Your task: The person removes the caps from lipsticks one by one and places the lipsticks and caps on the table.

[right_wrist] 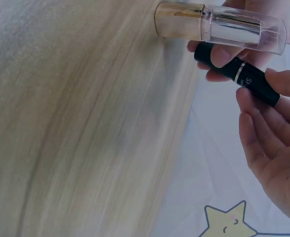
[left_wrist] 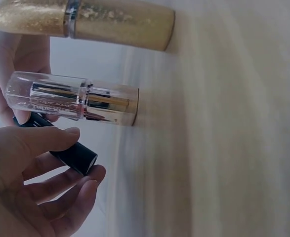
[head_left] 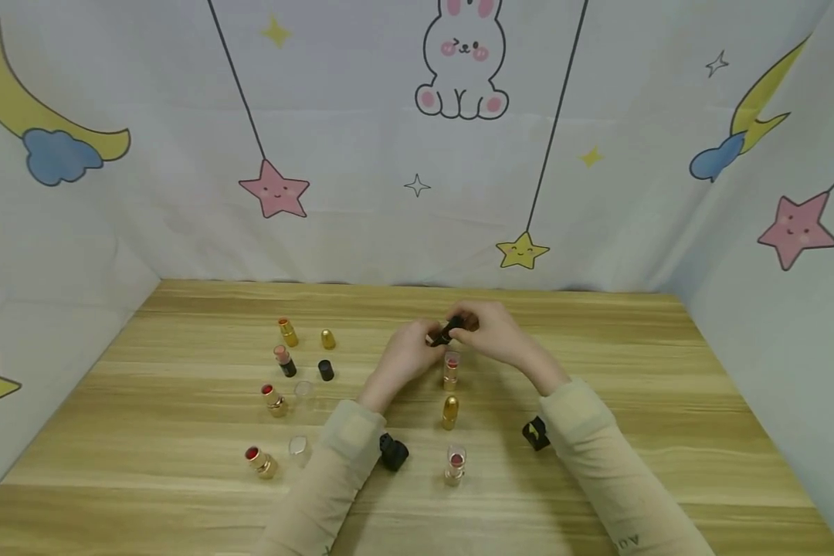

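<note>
Both hands hold a capped black lipstick with a silver band, tilted over the far part of the table. My left hand pinches its lower end between thumb and fingers. The upper end is in the grip of my right hand, as the right wrist view also shows with the white lettering on the black tube. Just nearer than the hands, a clear-capped lipstick stands upright. Behind it in line come a gold lipstick and another clear-capped lipstick.
On the left, uncapped lipsticks stand in a column: gold with orange-red, black with pink, and two gold with red. Beside them are a gold cap, a black cap and clear caps. Printed curtains enclose the wooden table.
</note>
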Demonstrator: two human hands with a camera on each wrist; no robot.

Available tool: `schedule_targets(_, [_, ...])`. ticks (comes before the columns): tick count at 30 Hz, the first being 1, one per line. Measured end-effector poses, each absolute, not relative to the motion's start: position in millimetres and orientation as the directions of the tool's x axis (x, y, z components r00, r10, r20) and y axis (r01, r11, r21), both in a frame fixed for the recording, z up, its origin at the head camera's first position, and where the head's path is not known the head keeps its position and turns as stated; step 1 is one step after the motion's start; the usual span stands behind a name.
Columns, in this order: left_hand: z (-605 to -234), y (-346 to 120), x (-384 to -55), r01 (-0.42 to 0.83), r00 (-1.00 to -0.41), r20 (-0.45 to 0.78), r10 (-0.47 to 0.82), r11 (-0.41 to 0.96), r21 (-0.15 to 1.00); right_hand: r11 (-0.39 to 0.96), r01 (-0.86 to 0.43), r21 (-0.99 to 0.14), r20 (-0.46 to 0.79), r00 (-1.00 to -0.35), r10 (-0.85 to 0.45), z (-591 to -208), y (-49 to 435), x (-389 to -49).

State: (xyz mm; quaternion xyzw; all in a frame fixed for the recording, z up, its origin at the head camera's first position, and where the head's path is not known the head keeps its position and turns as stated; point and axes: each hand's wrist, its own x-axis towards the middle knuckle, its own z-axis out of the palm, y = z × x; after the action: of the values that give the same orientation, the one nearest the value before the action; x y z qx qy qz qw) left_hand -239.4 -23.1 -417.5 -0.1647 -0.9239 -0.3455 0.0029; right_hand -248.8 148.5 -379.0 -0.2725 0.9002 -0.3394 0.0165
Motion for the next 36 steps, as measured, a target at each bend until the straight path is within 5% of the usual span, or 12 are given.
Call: schedule_targets(36, [-401, -24, -228, 0.331, -0.941, 0.167, 0.293, 0.699, 0.634, 0.609, -0.424, -0.67, 0.183, -0.89, -0.418, -370, 160, -235])
